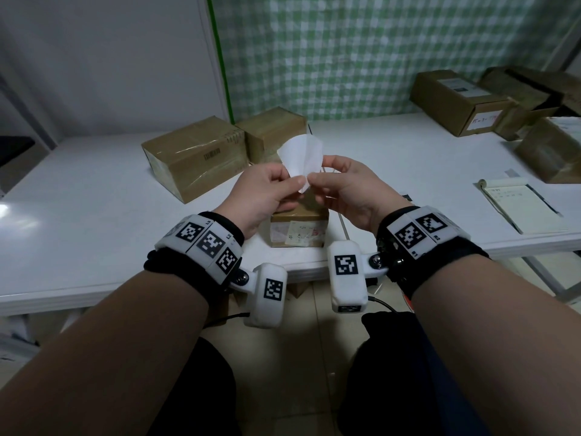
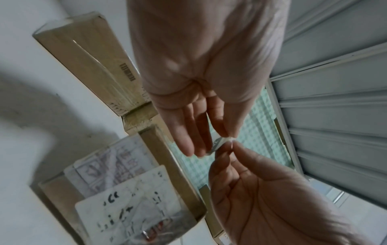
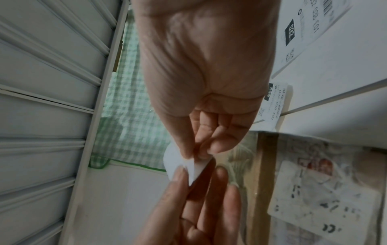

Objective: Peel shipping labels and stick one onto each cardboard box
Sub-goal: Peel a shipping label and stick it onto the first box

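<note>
Both hands pinch one thin white label (image 1: 302, 155), curled into a fan above the small taped cardboard box (image 1: 298, 228); left hand (image 1: 265, 196) and right hand (image 1: 349, 190) grip its lower corner; white table (image 1: 94, 215) smooth.

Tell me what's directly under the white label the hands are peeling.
Below the curled white paper label, pinched by the left hand and right hand, sits a small brown cardboard box with a worn printed sticker on its front. The hands hide most of its top.
</note>
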